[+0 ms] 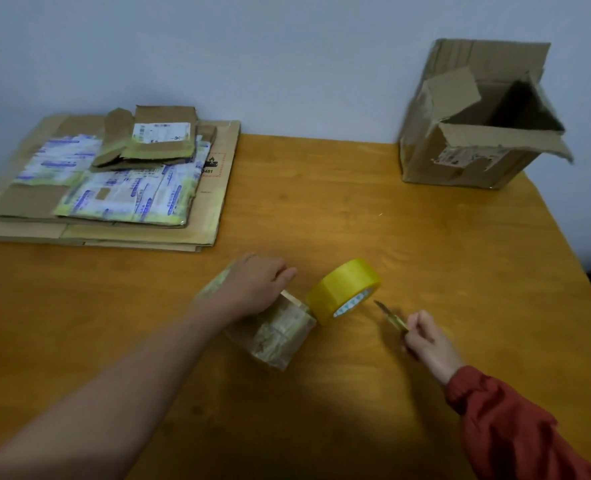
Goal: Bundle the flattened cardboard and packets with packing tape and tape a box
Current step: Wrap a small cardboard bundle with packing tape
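Plainly, with the left hand (256, 285) gripping the small box (280, 337), tape roll (344, 291) touching it at 2 o'clock, the knife (391, 315) pinched by the right hand (429, 344) could slip onto fingers.

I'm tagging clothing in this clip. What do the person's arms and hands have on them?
The left hand and left forearm are bare: no sleeve, glove or watch shows. The right arm wears a rust-red sleeve of crinkled fabric, gathered into an elastic cuff at the wrist; the right hand is ungloved.
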